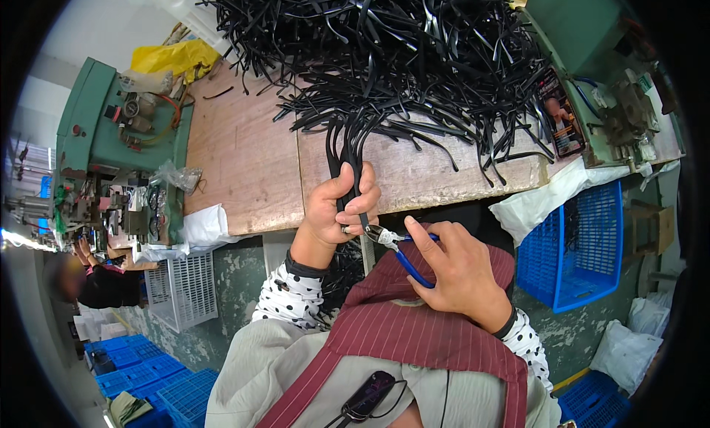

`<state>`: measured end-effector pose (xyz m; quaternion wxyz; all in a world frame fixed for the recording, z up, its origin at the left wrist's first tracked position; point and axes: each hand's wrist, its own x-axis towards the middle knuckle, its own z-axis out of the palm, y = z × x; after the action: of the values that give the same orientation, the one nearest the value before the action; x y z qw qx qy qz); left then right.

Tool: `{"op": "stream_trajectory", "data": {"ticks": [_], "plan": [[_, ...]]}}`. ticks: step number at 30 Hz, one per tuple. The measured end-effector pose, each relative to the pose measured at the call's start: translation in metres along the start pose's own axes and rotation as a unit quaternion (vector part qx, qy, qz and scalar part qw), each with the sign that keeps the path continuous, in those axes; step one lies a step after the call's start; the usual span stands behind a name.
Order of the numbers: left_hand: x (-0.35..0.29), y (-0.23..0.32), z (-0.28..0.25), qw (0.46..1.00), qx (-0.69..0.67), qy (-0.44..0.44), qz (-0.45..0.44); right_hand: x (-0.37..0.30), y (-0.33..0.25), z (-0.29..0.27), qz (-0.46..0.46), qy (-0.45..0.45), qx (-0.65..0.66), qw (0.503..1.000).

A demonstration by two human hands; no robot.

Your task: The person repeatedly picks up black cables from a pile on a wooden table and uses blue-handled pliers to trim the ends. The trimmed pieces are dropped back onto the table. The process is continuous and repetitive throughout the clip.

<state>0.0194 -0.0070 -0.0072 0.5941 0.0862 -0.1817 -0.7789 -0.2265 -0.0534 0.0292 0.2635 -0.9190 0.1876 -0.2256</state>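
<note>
At the far left, a co-worker (111, 289) appears small beside a green machine (87, 136); what that person handles is hard to make out. A white plastic crate (182, 289) sits below, its contents unclear. Left of center, the left hand (336, 204) is closed around a bundle of thin black curved pieces (346, 143) at the front edge of the counter (240, 151); its fingers hide the bundle's middle. Just right, the right hand (467, 269) holds blue-handled pliers (407, 268), their metal tips at the bundle's lower end; whether they touch it is hard to tell, and the hand covers part of the handles. Behind, a tangled heap of similar black pieces (399, 47) runs past the top edge. At right, a blue crate (538, 264) stands partly behind a white sheet (534, 205), and a second green machine (573, 21) is cut off by the dark rim.
</note>
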Motion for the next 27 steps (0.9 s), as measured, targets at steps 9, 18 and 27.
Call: {"op": "stream_trajectory", "data": {"ticks": [9,18,27], "plan": [[0.0,-0.019,0.016,0.944,0.207,0.049,0.253,-0.003,0.008,0.004,0.022,0.019,0.055,0.998],[0.001,-0.045,0.032,0.733,0.515,0.116,0.429,-0.004,0.007,0.004,0.081,-0.006,0.173,0.982],[0.0,-0.044,0.029,0.855,0.307,0.192,0.371,-0.009,0.009,0.005,0.141,-0.066,0.209,0.965]]}}
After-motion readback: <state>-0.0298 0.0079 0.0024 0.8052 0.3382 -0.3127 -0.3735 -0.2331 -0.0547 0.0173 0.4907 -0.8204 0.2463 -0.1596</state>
